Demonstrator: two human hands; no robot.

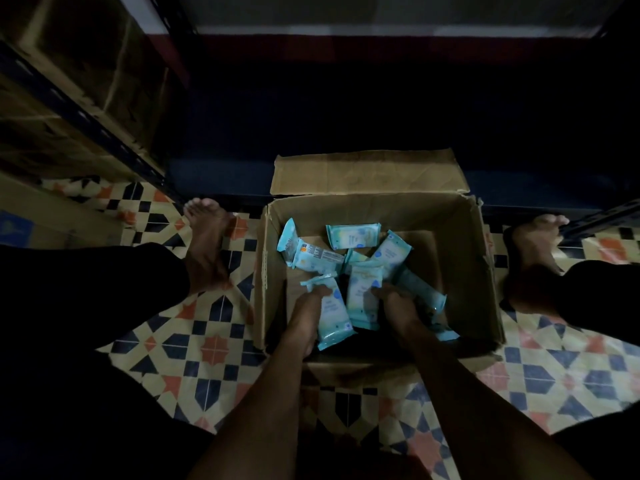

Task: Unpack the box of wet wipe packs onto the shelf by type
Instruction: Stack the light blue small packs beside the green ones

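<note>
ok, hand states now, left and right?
Left hand: grips a pack in the box.
Right hand: grips another pack.

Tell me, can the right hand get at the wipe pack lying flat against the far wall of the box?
Probably yes. The box is open on top, its flaps folded out, and nothing lies over that far pack. The right hand is already inside, though it grips another pack it may have to release first.

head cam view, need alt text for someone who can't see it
Seen from above, a person's left hand and right hand each grip a pale blue wet wipe pack inside an open cardboard box on a patterned tile floor. More packs lie loose in the box, bare feet either side. A dark metal shelf stands at left.
</note>
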